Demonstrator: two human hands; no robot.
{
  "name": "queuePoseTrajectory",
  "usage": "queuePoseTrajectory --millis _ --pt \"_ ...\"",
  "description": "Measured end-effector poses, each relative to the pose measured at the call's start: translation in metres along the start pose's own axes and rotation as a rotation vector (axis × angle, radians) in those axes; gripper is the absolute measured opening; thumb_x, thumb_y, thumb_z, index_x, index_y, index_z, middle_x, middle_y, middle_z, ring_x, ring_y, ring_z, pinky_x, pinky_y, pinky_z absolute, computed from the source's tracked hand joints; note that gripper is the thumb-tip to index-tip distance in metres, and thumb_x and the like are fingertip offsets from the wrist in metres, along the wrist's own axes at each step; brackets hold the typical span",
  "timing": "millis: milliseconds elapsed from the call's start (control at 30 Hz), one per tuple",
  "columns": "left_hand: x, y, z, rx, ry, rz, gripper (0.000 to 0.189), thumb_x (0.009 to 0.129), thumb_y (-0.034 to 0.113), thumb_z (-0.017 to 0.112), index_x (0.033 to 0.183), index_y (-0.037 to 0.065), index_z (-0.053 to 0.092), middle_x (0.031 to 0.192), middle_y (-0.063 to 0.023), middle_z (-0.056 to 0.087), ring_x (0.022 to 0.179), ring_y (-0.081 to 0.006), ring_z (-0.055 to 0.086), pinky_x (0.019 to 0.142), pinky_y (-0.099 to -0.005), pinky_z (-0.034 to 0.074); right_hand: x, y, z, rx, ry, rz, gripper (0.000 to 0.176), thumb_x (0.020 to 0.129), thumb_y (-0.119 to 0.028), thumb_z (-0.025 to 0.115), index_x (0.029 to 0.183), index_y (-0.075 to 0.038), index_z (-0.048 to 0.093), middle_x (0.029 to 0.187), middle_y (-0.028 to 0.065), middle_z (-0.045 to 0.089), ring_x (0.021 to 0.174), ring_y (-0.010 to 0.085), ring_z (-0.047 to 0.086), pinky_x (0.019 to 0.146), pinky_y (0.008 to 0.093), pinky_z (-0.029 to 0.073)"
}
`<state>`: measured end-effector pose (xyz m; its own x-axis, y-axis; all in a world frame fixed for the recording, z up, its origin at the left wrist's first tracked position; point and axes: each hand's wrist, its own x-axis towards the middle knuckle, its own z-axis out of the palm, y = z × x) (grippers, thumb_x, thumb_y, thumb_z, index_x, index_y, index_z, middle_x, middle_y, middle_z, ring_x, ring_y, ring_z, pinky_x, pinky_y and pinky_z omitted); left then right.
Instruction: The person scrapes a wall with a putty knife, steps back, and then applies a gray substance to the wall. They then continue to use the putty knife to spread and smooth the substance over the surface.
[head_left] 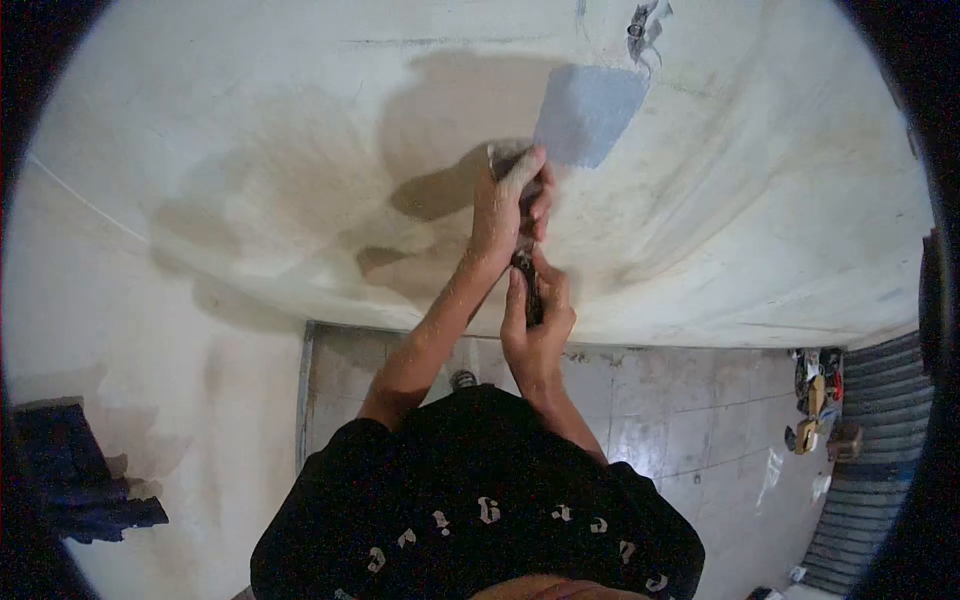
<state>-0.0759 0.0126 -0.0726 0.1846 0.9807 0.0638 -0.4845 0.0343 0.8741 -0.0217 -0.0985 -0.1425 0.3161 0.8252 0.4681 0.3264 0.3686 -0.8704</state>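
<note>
My left hand [508, 205] is raised close to the pale wall [680, 200], its fingers closed round a dark, flat-looking tool [507, 158] with a light edge at the top. Just below it, my right hand [540, 312] grips a dark handle [532, 300] between thumb and fingers. The handle's upper end reaches the heel of my left hand; I cannot tell whether both hands hold one tool. A smooth blue-grey patch [590, 115] covers part of the wall beside my left fingertips. Dust speckles my left forearm.
Above the patch, a small fitting [636, 30] sticks out of the wall. Dark cloth [75, 470] hangs at the left. Grey floor tiles [670, 400] lie below. At the right, assorted small items [815, 400] rest near a ribbed shutter [870, 460].
</note>
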Motion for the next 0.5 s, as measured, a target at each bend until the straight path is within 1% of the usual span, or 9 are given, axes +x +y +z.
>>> queuePoseTrajectory --millis 67,100,133,200,300,333,400,500 --pt "-0.007 -0.01 -0.005 0.019 0.032 -0.036 0.039 0.091 0.038 0.06 0.07 0.007 0.053 0.047 0.0001 0.043 0.033 -0.0115 0.042 0.033 -0.0249 0.033 0.001 0.004 0.001 -0.026 -0.002 -0.018 0.029 0.093 -0.004 0.058 0.118 0.01 0.05 0.097 0.0188 0.066 0.086 0.0123 0.06 0.074 0.024 0.048" --pt "-0.003 -0.011 -0.007 -0.016 -0.029 0.008 0.038 0.091 0.038 0.059 0.071 0.007 0.053 0.048 0.0003 0.043 0.034 -0.0116 0.043 0.033 -0.0249 0.033 -0.001 0.004 0.001 -0.044 -0.001 -0.016 0.029 0.093 -0.004 0.058 0.117 0.01 0.05 0.097 0.0186 0.066 0.087 0.0124 0.06 0.075 0.0243 0.048" --pt "-0.001 -0.012 -0.008 -0.022 -0.027 0.004 0.037 0.091 0.038 0.06 0.071 0.007 0.053 0.048 0.0005 0.043 0.034 -0.0115 0.043 0.034 -0.0249 0.033 -0.002 0.0 -0.001 -0.016 -0.008 0.03 0.028 0.093 -0.004 0.058 0.117 0.01 0.051 0.096 0.0189 0.066 0.089 0.0132 0.06 0.077 0.0251 0.048" --pt "0.001 0.004 0.0 -0.032 -0.029 0.02 0.036 0.091 0.038 0.06 0.072 0.008 0.053 0.048 0.0008 0.043 0.034 -0.0115 0.043 0.034 -0.0248 0.033 0.01 -0.016 -0.001 0.048 -0.021 0.099 0.027 0.093 -0.004 0.058 0.116 0.01 0.052 0.096 0.0195 0.066 0.092 0.0148 0.061 0.08 0.0266 0.048" --pt "-0.008 -0.002 0.0 -0.003 0.049 -0.052 0.036 0.091 0.039 0.059 0.074 0.008 0.053 0.048 0.0014 0.042 0.034 -0.0109 0.043 0.035 -0.0243 0.034 0.0 -0.007 -0.003 -0.026 -0.011 0.034 0.027 0.093 -0.004 0.059 0.116 0.009 0.052 0.094 0.02 0.066 0.091 0.0154 0.062 0.078 0.0277 0.049" --pt "-0.011 -0.009 -0.002 0.001 0.075 -0.072 0.036 0.091 0.04 0.059 0.074 0.009 0.053 0.048 0.0014 0.042 0.034 -0.0107 0.043 0.035 -0.0243 0.034 -0.002 -0.01 -0.005 -0.036 -0.029 0.061 0.027 0.093 -0.004 0.059 0.116 0.009 0.052 0.095 0.0204 0.066 0.092 0.0153 0.062 0.077 0.0277 0.049" --pt "-0.007 -0.01 -0.005 -0.018 0.055 -0.073 0.037 0.092 0.04 0.059 0.073 0.009 0.053 0.048 0.001 0.042 0.034 -0.0107 0.042 0.035 -0.0241 0.034 0.003 -0.014 -0.007 -0.048 -0.055 0.072 0.027 0.092 -0.004 0.059 0.115 0.009 0.052 0.096 0.0211 0.067 0.092 0.0152 0.062 0.077 0.0278 0.049" --pt "0.004 0.003 0.0 -0.019 0.016 -0.016 0.037 0.091 0.04 0.059 0.073 0.008 0.053 0.048 0.0006 0.043 0.034 -0.0108 0.042 0.035 -0.0241 0.035 0.01 -0.01 -0.001 -0.037 -0.004 -0.037 0.027 0.092 -0.004 0.059 0.115 0.009 0.052 0.095 0.0208 0.067 0.09 0.0137 0.062 0.076 0.0268 0.048"
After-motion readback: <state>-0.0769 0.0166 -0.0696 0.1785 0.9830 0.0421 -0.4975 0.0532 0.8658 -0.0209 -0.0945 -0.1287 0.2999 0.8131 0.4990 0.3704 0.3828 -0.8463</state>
